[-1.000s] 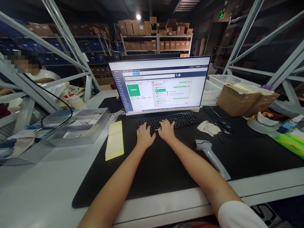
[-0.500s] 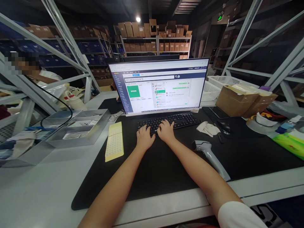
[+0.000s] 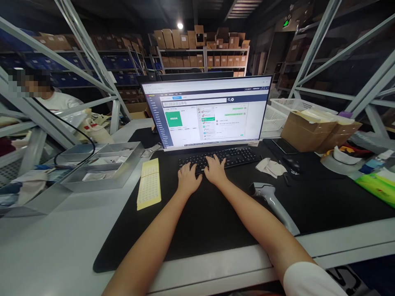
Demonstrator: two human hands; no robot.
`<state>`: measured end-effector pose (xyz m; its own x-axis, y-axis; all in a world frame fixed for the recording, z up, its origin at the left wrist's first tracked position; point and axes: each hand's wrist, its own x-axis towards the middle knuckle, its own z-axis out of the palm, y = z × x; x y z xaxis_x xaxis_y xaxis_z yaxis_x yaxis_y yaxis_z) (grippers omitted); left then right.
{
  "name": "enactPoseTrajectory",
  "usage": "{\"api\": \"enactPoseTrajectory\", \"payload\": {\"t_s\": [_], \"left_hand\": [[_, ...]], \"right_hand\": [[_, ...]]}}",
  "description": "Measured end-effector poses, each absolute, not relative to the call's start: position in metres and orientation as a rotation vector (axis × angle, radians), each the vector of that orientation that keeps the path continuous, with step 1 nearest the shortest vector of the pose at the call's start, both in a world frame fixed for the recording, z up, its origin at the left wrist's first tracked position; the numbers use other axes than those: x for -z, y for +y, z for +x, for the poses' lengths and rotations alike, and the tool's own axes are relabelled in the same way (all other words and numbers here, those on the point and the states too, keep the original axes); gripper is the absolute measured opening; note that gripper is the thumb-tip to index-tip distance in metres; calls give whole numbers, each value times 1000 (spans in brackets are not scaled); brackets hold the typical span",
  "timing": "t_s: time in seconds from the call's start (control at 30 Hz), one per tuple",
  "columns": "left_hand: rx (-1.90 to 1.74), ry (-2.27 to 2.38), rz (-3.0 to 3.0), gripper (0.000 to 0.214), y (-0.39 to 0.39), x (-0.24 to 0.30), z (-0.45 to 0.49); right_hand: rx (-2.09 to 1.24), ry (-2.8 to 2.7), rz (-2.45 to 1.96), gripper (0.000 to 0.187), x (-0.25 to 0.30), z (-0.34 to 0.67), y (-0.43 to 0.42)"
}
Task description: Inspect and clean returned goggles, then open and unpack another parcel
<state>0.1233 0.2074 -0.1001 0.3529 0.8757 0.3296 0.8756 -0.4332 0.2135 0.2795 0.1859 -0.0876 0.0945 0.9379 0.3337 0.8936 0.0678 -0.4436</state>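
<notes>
A black keyboard (image 3: 239, 155) lies on a black desk mat (image 3: 210, 213) in front of a lit monitor (image 3: 206, 111). My left hand (image 3: 188, 179) rests on the keyboard's left part, fingers spread over the keys and holding nothing. Beside it, my right hand (image 3: 215, 169) lies on the middle keys, fingers apart and empty. Both forearms reach in from the near table edge.
A grey barcode scanner (image 3: 273, 203) lies right of my right arm. A yellow label sheet (image 3: 149, 183) and metal trays (image 3: 101, 164) sit left. A mouse (image 3: 291, 162), crumpled cloth (image 3: 270, 166), cardboard boxes (image 3: 311, 129) and white basket (image 3: 277, 113) stand right. Another person (image 3: 58, 102) sits at far left.
Both hands stay on the keyboard with only small finger shifts. The view has tilted slightly.
</notes>
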Motion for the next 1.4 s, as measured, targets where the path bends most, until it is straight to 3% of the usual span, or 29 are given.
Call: {"api": "enactPoseTrajectory", "payload": {"t_s": [0.1, 0.3, 0.57, 1.4], "left_hand": [[-630, 1670, 2613, 59, 208, 98, 125], [-670, 1686, 2603, 56, 208, 95, 127], [-701, 1673, 2570, 53, 208, 96, 125], [-729, 1751, 2492, 51, 218, 101, 124]], "right_hand": [[-76, -1791, -1824, 54, 89, 280, 187], [23, -1793, -1820, 29, 89, 279, 185], [-25, -1976, -1769, 39, 86, 276, 184], [57, -1438, -2145, 53, 84, 289, 187]]}}
